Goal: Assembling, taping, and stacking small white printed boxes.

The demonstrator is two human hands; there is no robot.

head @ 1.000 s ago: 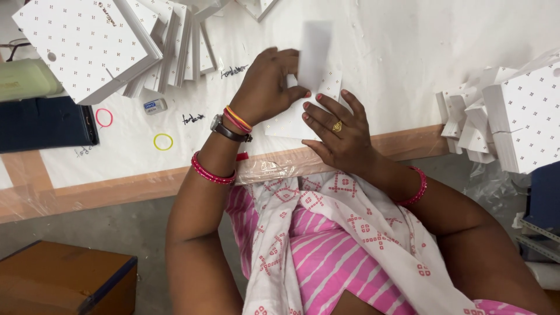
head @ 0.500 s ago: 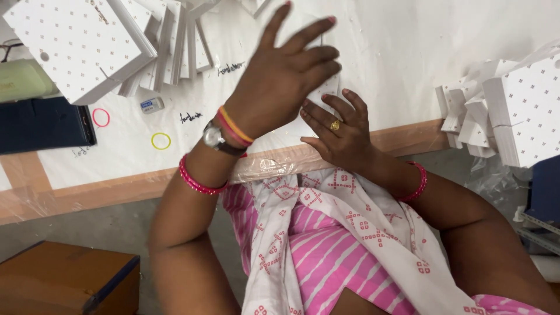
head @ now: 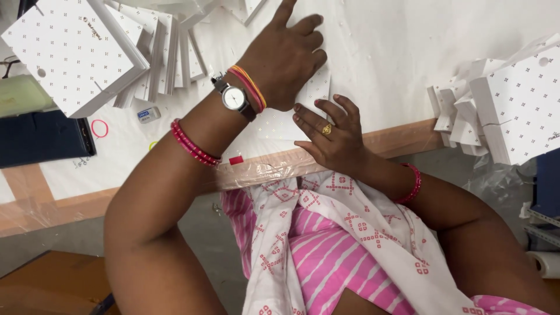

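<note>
The left hand (head: 289, 55) lies flat, fingers together and stretched toward twelve o'clock, pressing down on a small white dotted card sheet (head: 312, 93) on the white paper-covered table (head: 408, 52). The right hand (head: 332, 137) sits at five o'clock of it, fingers spread and curled, tips pinning the sheet's near edge; neither hand grips anything. A fanned stack of white dotted folded cards (head: 87, 52) lies at ten o'clock, another heap of white dotted cards (head: 513, 105) at three. To my eye, the crease will come cleanest with the right fingertips kept planted while the left palm presses evenly outward
</note>
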